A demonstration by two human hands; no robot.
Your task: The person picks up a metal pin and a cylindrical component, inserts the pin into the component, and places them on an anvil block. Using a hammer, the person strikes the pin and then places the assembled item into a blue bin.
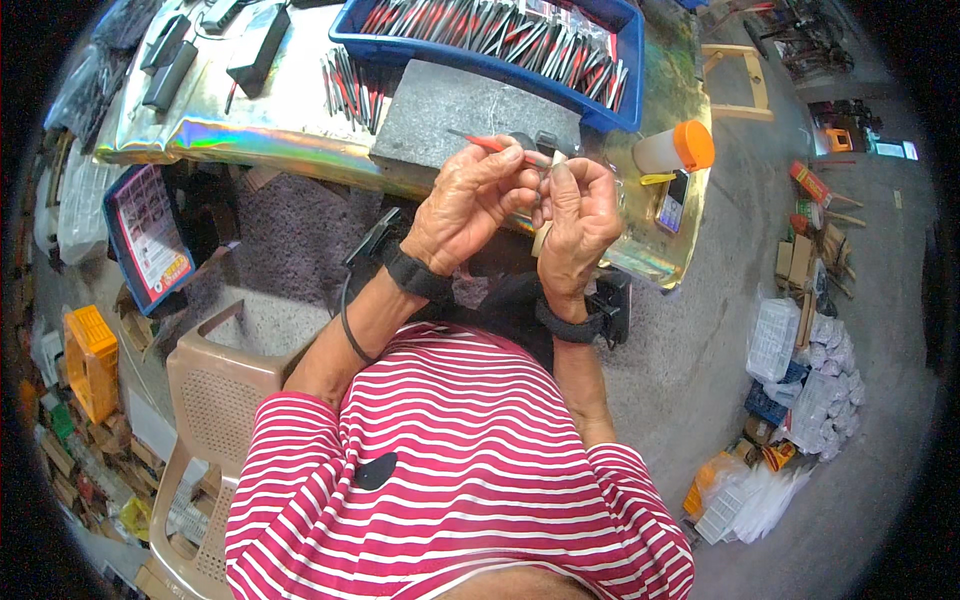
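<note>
My left hand (468,208) is closed around a slim red stick (487,144) with a thin dark tip pointing left. Close beside it, my right hand (580,218) pinches a small whitish piece (558,158) between thumb and fingers, at the right end of the stick. A beige curved edge (541,238) shows under the right hand; its kind is hidden. Both hands are raised over the near edge of a grey stone-like slab (440,112). Similar slim red, black and silver sticks (352,92) lie left of the slab.
Behind the slab, a blue tray (480,62) holds many such sticks. An orange-lidded jar (692,145) and a phone-like device (672,202) are at the table's right. Black boxes (258,48) stand at far left. A plastic chair (215,385) is left of me.
</note>
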